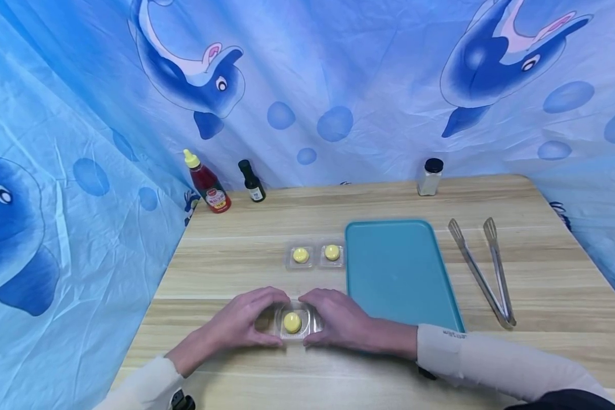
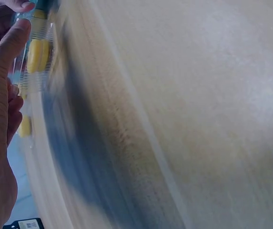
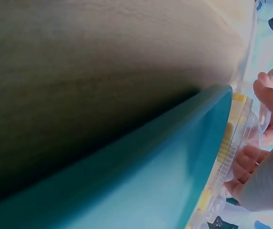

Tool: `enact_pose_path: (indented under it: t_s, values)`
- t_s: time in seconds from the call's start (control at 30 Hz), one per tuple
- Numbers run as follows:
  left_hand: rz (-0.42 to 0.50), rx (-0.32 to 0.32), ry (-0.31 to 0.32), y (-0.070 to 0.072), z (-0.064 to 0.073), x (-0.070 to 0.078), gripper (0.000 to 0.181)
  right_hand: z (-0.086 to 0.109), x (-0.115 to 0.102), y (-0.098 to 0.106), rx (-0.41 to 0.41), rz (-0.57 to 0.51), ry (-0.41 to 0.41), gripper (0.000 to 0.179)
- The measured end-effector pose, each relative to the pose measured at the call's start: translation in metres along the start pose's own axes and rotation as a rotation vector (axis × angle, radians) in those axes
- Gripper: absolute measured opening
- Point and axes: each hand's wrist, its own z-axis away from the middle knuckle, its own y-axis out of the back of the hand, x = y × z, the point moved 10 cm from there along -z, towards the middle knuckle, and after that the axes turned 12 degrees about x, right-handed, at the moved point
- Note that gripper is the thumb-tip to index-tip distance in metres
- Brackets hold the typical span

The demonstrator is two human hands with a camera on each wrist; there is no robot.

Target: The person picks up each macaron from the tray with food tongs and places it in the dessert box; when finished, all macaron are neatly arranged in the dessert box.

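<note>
A small clear plastic box (image 1: 303,310) with a yellow macaron (image 1: 292,323) inside sits near the front middle of the table, between both hands. From its left side my left hand (image 1: 243,320) grips it, thumb at the near corner and fingers at the far one. My right hand (image 1: 340,320) holds the opposite side in a matching way. In the left wrist view the macaron (image 2: 38,56) shows edge-on through the ribbed plastic, close to the left hand (image 2: 3,71). The right wrist view has the right hand (image 3: 267,167) beside the clear plastic.
Two more clear boxes with yellow macarons (image 1: 300,255) (image 1: 332,252) stand behind the hands. A teal tray (image 1: 400,273) lies to the right, partly under the right forearm, with metal tongs (image 1: 484,276) beyond. At the back are a red sauce bottle (image 1: 212,191), a dark bottle (image 1: 252,182) and a black-capped shaker (image 1: 430,177).
</note>
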Motion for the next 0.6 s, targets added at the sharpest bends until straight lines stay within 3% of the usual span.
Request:
enact_pose_path:
  t_s: [0.6]
  values:
    - [0.028, -0.015, 0.052, -0.0054, 0.0053, -0.0064, 0.08, 0.0003, -0.0004, -0.0064, 0.008, 0.05, 0.014, 0.078]
